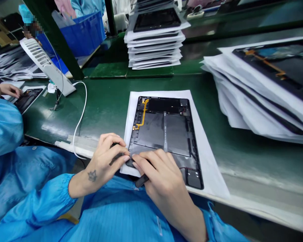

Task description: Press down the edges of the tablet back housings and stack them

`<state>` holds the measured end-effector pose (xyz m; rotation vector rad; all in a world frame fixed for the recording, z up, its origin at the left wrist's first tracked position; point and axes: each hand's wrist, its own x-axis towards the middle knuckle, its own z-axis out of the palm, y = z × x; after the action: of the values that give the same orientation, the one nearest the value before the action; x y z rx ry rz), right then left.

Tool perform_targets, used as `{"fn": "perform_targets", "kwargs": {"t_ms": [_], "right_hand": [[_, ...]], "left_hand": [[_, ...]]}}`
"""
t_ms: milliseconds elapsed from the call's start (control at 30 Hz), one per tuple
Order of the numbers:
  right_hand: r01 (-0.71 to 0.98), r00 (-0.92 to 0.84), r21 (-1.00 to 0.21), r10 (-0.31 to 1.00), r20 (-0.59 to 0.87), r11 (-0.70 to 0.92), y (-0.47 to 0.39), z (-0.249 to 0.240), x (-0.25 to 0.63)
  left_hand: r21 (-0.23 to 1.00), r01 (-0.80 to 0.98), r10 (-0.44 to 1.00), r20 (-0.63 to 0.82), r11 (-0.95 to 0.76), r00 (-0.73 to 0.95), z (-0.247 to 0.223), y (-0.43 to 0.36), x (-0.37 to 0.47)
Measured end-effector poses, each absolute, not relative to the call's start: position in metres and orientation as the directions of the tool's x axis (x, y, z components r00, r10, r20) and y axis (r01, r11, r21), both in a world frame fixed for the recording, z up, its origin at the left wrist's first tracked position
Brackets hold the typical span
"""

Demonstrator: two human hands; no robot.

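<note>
A black tablet housing lies open side up on a sheet of white paper at the bench's front edge. An orange flex cable runs along its left side. My left hand is closed in a pinch at the housing's near left corner; whatever its fingertips hold is hidden. Close beside it, my right hand grips a dark, slim tool, whose blunt end sticks out below the fingers. The tool's tip is hidden, and its exact kind cannot be made out. The right fingers rest over the housing's near edge.
Stacked housings with paper between them stand at the back and at the right. On the left are a white fan and its cable. A co-worker's hand touches another housing. Behind is a blue bin.
</note>
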<state>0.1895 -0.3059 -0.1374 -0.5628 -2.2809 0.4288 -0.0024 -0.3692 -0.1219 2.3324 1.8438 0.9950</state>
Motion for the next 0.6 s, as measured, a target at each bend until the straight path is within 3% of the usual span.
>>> {"fn": "perform_targets", "kwargs": {"t_ms": [300, 600], "right_hand": [[0.241, -0.678, -0.389, 0.441, 0.588, 0.889, -0.304, -0.137, 0.193], [0.243, -0.706, -0.320, 0.393, 0.589, 0.916, -0.305, -0.138, 0.190]], "left_hand": [[0.142, 0.888, 0.813, 0.485, -0.437, 0.323, -0.120, -0.367, -0.011], [0.063, 0.889, 0.792, 0.484, -0.454, 0.371, -0.116, -0.371, -0.015]]}}
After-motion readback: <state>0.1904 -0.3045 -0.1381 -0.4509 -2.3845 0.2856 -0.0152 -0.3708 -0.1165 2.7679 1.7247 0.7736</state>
